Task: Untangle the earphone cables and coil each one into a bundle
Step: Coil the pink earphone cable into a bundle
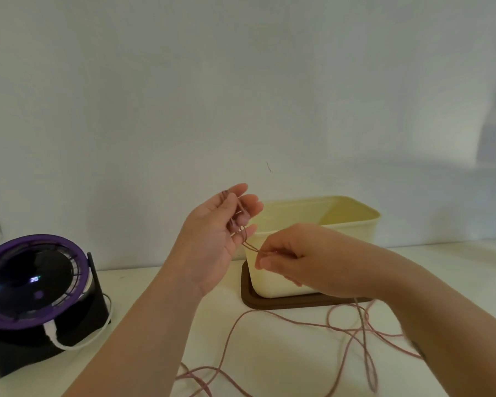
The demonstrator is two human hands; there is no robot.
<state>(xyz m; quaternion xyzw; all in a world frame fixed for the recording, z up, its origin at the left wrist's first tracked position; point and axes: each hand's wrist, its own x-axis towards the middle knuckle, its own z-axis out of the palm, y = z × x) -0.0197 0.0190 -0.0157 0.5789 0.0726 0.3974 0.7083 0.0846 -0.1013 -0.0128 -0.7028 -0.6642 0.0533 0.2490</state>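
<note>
Judging the coil barely begun, I see the left hand (212, 233) holding the pink cable (249, 247) by its earbud end, a turn or two round its fingers, the right hand (295, 260) pinching the strand, the rest lying loose on the tabletop (284, 365).

The earphone cable (251, 247) is a thin pink cord with a matt, rubbery-looking skin. Toward the back edge of the table (284, 365), the cream box (352, 227) looks like smooth plastic with a soft sheen, and the brown lid (269, 302) under it is duller and matt. The table is white and smooth. Near its left edge stand a glossy black dome (26, 276), a purple plastic ring (40, 239), a matt black base (12, 359) and 1 white cord (50, 332) that looks woven. The wall (241, 81) is matt paint.
</note>
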